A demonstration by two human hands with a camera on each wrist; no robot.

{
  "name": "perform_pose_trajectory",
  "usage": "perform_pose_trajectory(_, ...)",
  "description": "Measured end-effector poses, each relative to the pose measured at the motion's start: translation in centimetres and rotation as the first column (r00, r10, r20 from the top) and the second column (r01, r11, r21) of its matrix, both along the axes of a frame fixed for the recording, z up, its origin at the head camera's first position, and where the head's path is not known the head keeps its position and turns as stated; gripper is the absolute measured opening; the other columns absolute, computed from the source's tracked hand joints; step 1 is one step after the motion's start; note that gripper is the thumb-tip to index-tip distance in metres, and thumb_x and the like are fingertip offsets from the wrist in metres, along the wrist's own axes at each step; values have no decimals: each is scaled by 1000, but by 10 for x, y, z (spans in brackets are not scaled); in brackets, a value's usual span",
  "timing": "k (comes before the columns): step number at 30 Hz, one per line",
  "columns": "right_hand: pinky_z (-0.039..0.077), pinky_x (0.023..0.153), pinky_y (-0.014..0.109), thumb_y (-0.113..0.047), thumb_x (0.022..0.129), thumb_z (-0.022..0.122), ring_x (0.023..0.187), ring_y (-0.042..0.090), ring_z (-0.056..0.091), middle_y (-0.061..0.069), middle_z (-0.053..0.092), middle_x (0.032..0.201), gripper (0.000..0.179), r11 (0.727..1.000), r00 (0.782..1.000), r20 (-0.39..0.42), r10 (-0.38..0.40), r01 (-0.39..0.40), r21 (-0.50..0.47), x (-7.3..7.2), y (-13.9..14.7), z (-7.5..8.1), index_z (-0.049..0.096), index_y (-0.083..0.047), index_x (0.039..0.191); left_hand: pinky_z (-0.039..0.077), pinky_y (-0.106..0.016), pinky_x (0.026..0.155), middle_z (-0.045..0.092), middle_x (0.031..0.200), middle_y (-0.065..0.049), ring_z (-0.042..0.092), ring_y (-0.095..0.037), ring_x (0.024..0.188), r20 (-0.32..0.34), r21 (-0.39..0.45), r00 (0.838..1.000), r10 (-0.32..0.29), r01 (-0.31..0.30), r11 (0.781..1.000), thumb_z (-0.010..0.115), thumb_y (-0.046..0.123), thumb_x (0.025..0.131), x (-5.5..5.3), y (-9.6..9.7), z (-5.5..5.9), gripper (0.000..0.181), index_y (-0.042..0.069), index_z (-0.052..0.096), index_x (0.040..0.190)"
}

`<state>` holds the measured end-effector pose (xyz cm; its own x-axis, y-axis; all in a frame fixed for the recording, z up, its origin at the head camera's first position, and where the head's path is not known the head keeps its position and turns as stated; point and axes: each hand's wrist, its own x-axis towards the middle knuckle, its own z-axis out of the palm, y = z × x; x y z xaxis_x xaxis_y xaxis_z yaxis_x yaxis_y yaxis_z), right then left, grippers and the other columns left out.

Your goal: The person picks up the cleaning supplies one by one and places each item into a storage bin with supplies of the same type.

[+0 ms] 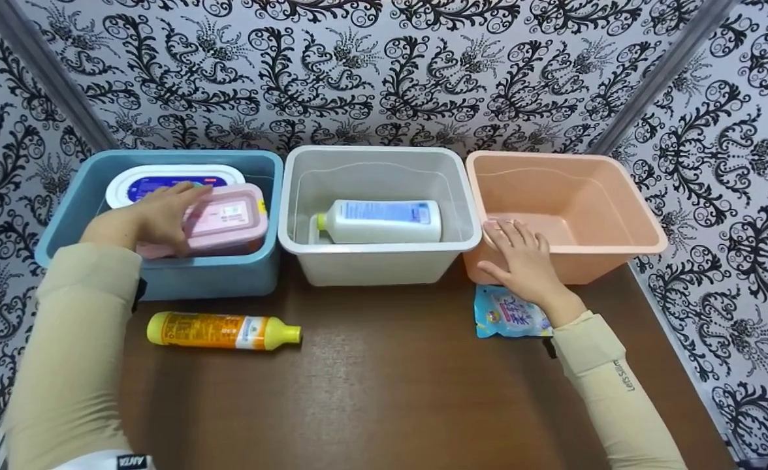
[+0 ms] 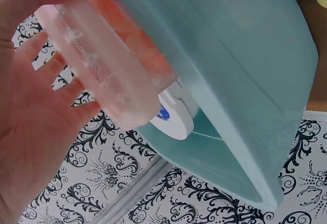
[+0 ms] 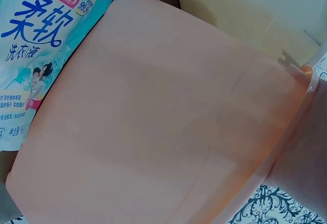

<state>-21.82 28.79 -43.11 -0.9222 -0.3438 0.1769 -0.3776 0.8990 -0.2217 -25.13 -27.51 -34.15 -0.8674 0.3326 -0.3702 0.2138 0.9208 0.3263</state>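
My left hand (image 1: 152, 219) grips a pink lidded tub (image 1: 230, 219) by its left end, thumb on the near side and fingers across the far side. The tub lies in the mouth of the blue bin (image 1: 237, 260), partly over a white oval tub (image 1: 119, 189) with a dark blue label. Orange shows through the pink tub's side (image 2: 130, 35) in the left wrist view. Over at the peach bin (image 1: 596, 249), my right hand (image 1: 524, 264) rests on the front rim with its fingers extended. A blue laundry detergent pouch (image 1: 505, 316) lies below that hand, partly covered by it.
Between those bins stands a light grey bin (image 1: 371, 267) with a white bottle (image 1: 384, 222) lying inside. A yellow and orange bottle (image 1: 221, 331) lies on the brown table (image 1: 384, 391) before the blue bin. Patterned panels (image 1: 384, 72) enclose the back and sides.
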Motion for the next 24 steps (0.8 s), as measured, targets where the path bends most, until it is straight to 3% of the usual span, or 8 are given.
perform_pose_trajectory(6,13,103,68,-51,88,53,135,42,24,18,36,146,70,1000,1000,-9,-1,1,0,0,-1,0,35,-14,144,8,-74,100,7,151,-32,9,-60,131,18,-18,1000,2,-2,1000,77,11,55,-3,0,0,114,9,14,150)
perform_pose_trajectory(11,11,105,68,-44,89,57,138,42,21,17,33,149,69,1000,1000,25,-16,15,14,0,-1,-1,33,-13,145,8,-74,100,7,152,-30,9,-59,132,54,-35,998,13,-11,999,76,9,56,-5,1,-2,112,11,14,150)
perform_pose_trajectory(17,11,106,67,-50,89,53,140,41,19,16,28,152,71,999,998,65,-22,20,26,0,-2,-3,30,-14,147,8,-75,98,7,153,-28,5,-57,134,106,-87,994,31,-22,996,72,7,61,-3,4,-3,104,16,18,150)
perform_pose_trajectory(24,13,106,66,-44,87,59,138,41,22,16,32,150,70,1000,999,39,-28,28,0,0,-2,1,34,-14,145,9,-75,98,7,153,-28,4,-58,134,122,-111,993,8,6,994,69,0,60,-9,7,-3,105,15,17,150)
